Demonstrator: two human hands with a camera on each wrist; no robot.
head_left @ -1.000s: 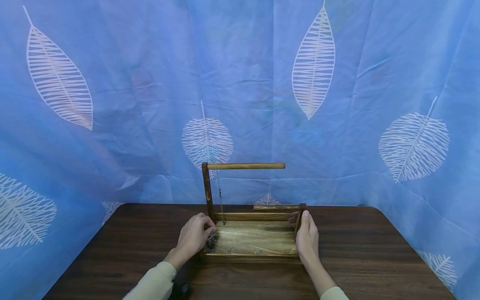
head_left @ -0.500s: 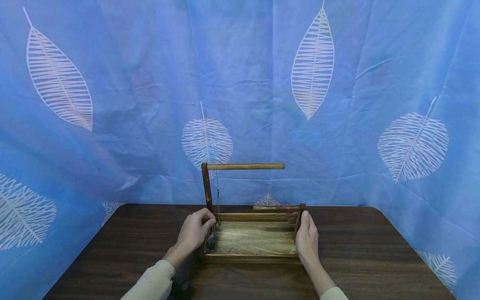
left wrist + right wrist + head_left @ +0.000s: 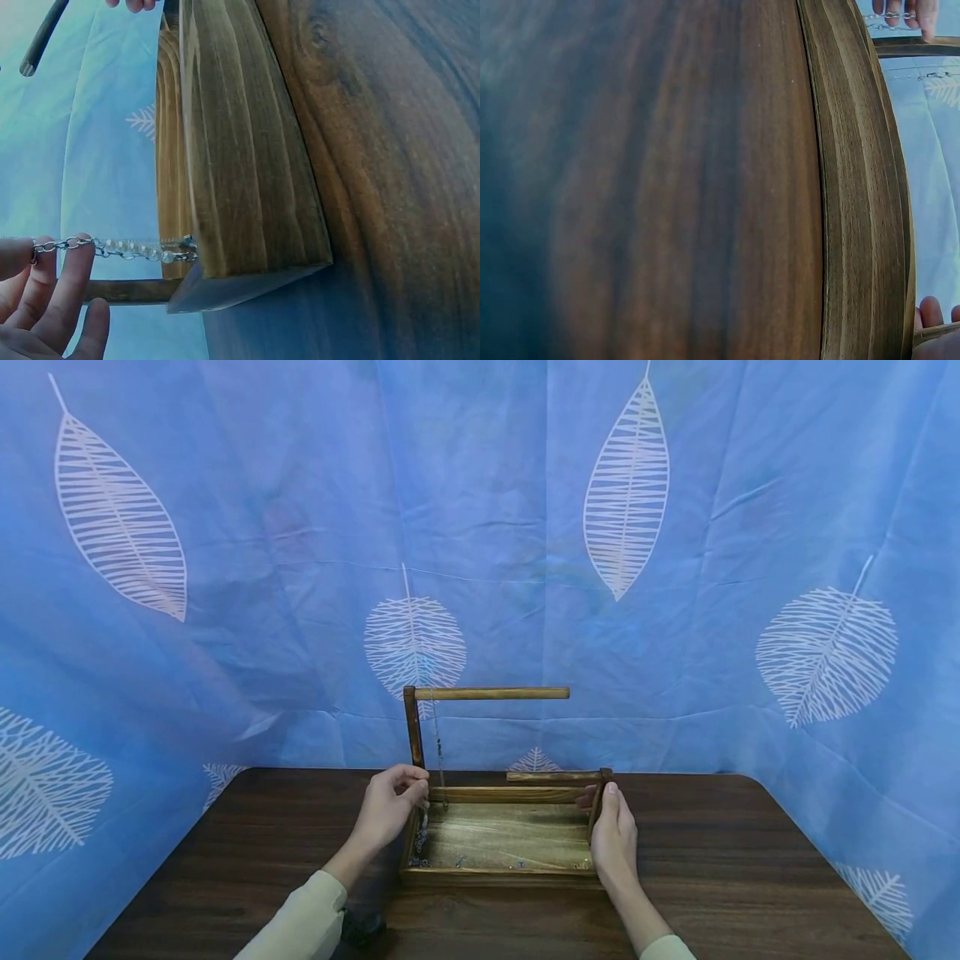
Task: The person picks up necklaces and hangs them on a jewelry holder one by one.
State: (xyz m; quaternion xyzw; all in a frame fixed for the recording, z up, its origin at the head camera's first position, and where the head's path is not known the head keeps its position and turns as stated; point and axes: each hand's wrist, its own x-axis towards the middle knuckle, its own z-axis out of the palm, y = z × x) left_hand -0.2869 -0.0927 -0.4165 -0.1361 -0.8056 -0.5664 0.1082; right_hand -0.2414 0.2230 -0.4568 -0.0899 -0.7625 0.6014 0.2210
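Note:
My left hand [image 3: 388, 806] pinches a silver chain with pearl-like beads [image 3: 131, 247] between thumb and fingers. The chain hangs from the fingertips into the left end of a wooden jewelry stand [image 3: 510, 877], beside its tall post; its lower end is hidden in the left wrist view. On the stand's upper bar [image 3: 495, 693] hangs a thin necklace [image 3: 439, 747], near the left end. My right hand [image 3: 615, 835] grips the short right post, thumb in front and fingers behind. The right wrist view catches only parts of both hands.
A lower bar [image 3: 555, 776] reaches inward from the short post. Several small trinkets [image 3: 521, 864] lie along the tray's front edge. The stand sits on a dark wooden table [image 3: 735, 860], with a blue leaf-patterned cloth [image 3: 495, 527] behind it.
My left hand has risen from the tray's left end, drawing the beaded chain up out of a bunched pile. The hanging necklace has swayed slightly. My right hand has stayed in place.

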